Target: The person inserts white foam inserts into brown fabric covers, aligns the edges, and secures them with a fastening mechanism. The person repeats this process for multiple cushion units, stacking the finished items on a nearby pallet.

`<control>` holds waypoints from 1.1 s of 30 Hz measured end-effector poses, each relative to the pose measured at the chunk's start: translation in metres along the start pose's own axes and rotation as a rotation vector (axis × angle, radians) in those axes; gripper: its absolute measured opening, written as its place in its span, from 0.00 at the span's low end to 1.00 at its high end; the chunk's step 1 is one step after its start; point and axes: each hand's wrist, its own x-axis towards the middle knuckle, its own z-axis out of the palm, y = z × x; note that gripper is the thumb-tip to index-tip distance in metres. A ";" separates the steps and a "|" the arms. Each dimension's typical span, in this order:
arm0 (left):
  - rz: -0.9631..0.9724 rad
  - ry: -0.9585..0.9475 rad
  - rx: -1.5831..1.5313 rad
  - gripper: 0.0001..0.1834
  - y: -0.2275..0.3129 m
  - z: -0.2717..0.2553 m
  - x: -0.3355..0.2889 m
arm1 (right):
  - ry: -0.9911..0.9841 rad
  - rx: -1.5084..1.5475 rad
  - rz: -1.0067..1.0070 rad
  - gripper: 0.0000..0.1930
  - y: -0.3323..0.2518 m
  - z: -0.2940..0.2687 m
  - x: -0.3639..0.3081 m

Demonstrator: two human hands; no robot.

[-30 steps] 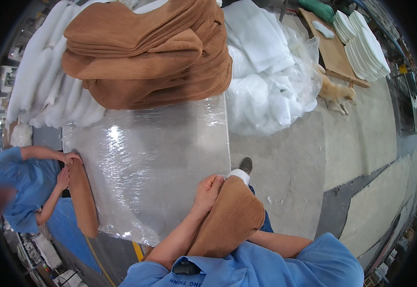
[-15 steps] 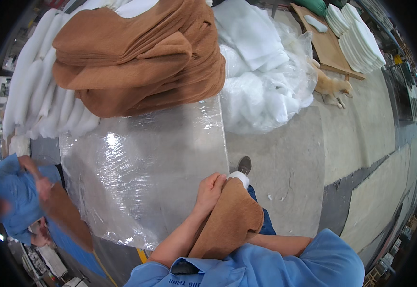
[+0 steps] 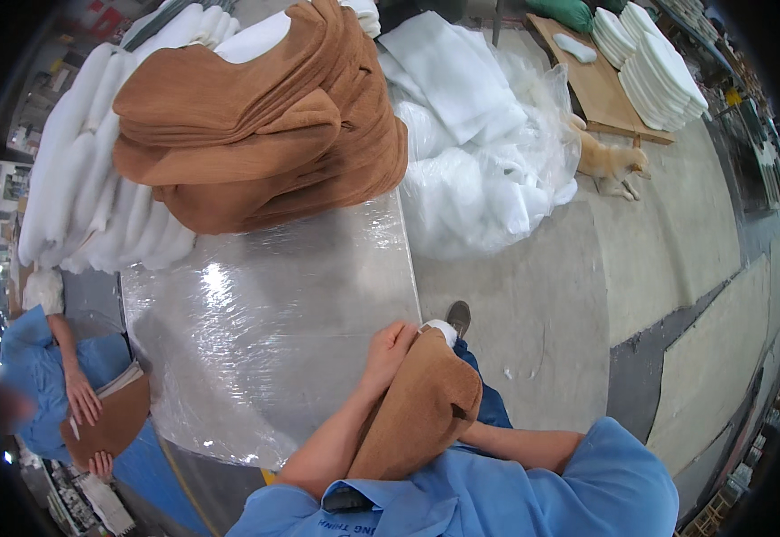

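In front of my body lies a brown fleece-like fabric piece point(image 3: 421, 403), with white padding point(image 3: 441, 330) showing at its far end. My left hand point(image 3: 392, 353) is closed in a fist, gripping the fabric's edge beside that padding. My right forearm point(image 3: 528, 445) runs in under the fabric from the right. The cloth hides the right hand, so its fingers do not show. Ahead, a tall stack of similar brown fabric pieces point(image 3: 255, 152) rests at the far side of a table wrapped in clear plastic film point(image 3: 291, 304).
White padded pieces point(image 3: 76, 170) pile up behind the stack at the left. Plastic-bagged white padding point(image 3: 479, 197) lies right of the table. A tan dog point(image 3: 606, 161) lies on the floor near a cardboard sheet point(image 3: 600, 85). At left, a co-worker point(image 3: 36, 367) handles another brown piece.
The brown piece has shifted slightly and its fold near my right arm looks different; less white padding shows. The view has moved a little. The co-worker's brown piece has turned, and a hand now lies on it.
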 end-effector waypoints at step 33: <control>-0.188 0.127 -0.267 0.16 -0.053 -0.030 -0.073 | 0.134 0.921 0.399 0.18 -0.004 0.042 -0.006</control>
